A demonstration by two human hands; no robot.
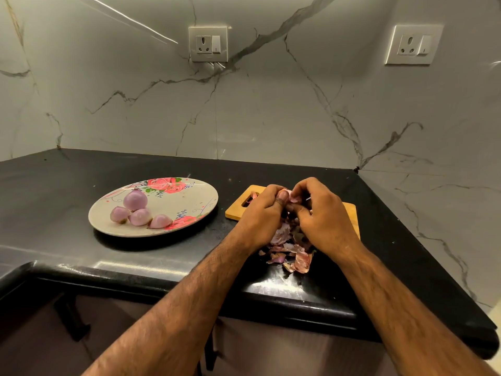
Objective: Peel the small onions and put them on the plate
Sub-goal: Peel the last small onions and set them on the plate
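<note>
Black stone makes up the counter in the head view. A flowered plate sits on its left half, midway between the back edge and the front edge. Four peeled onions lie close together on the plate's left side. A wooden board lies right of the plate, near it but not touching, toward the counter's back right corner. Both hands are over the board. The left hand has its fingers curled round a small onion, with the thumb on top. The right hand has bent fingers too and pinches the same onion from the other side. Only a bit of pink shows between the fingers; the rest is hidden. A heap of dry skins lies under the wrists, toward the counter's front edge. The step in hand looks like pulling off the skin. To do it well, the left hand should hold the onion firm but not squeeze hard, since it is smooth and may pop out. The right hand should catch a loose edge of skin, pull it down in strips and drop them on the heap. Once no dry skin is left, the onion can go beside the four on the plate.
</note>
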